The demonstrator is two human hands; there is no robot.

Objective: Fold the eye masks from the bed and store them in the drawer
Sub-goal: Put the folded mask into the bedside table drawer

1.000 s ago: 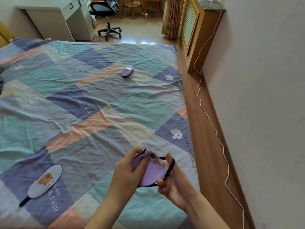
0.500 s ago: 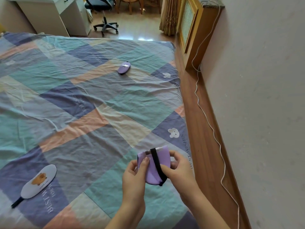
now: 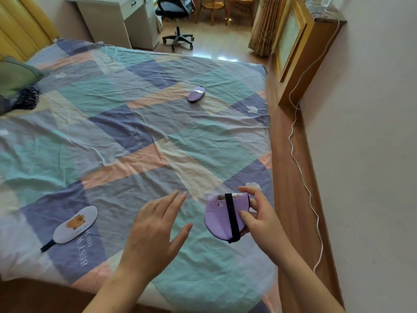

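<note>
Three eye masks are visible in the head view. Right hand (image 3: 259, 219) pinches a folded purple eye mask (image 3: 220, 216), thumb on its front and fingers behind its right edge; a black strap (image 3: 232, 219) wraps the mask vertically. The mask is held above the near right part of the bed (image 3: 135, 132), clear of the sheet. Left hand (image 3: 155, 231) is spread, palm down, fingers apart, holding nothing, just left of the held mask and not touching it.

A white eye mask (image 3: 75, 223) with a brown animal print lies flat on the sheet at near left, its dark strap end trailing toward the bed's near edge. A second purple eye mask (image 3: 196, 94) lies well apart from the hands, toward the far right of the bed. The patchwork sheet is creased, with printed lettering on the dark squares.

Surroundings: a green pillow (image 3: 15, 77) and a dark patterned cloth (image 3: 26, 98) sit at the far left edge, against a yellow headboard (image 3: 24, 26). A white desk (image 3: 117, 16) with drawers stands beyond the bed, an office chair (image 3: 177, 21) beside it. Along the right wall stands a wooden cabinet (image 3: 302, 48); a white cable (image 3: 302, 168) runs from its top down across the wooden floor strip between bed and wall. Nothing lies between the hands and the white mask
</note>
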